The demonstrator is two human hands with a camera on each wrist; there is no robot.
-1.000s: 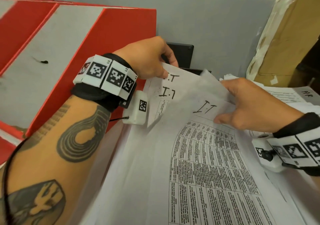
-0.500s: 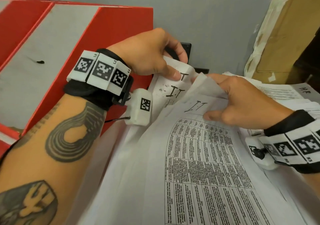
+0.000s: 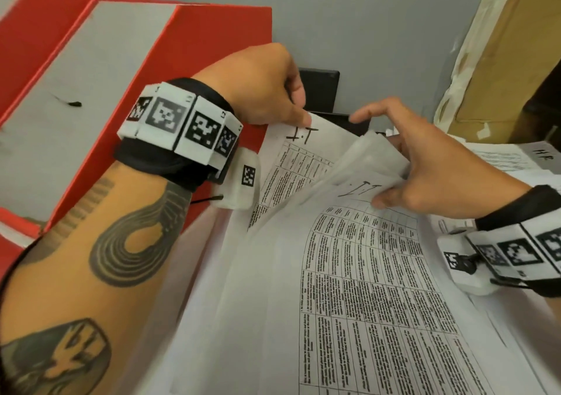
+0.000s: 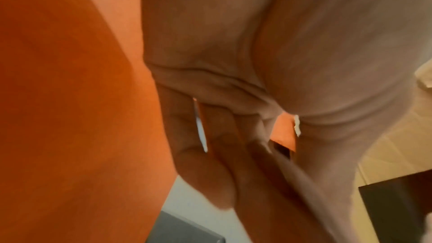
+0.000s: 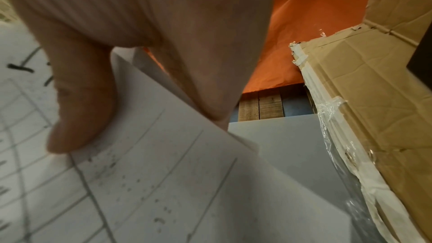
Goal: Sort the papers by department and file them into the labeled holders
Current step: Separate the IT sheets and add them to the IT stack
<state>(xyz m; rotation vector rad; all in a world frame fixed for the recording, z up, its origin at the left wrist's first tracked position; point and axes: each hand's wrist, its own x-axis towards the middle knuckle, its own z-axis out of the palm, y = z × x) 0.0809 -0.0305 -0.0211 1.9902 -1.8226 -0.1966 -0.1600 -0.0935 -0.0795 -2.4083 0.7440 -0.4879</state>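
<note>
Papers (image 3: 349,288) marked "IT" lie fanned beside the red box (image 3: 91,76); left hand (image 3: 261,88) pinches the rear sheet's top, right hand (image 3: 431,167) grips the front sheets' corner.

Left hand (image 3: 261,86) curled, thumb down; right hand (image 3: 425,164) fingers spread, thumb pressing.

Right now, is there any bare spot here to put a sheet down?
Hardly: IT papers fill the middle, the HR stack the right. Left hand and right hand crowd their top edge. Only the red folder has a bare face.
</note>
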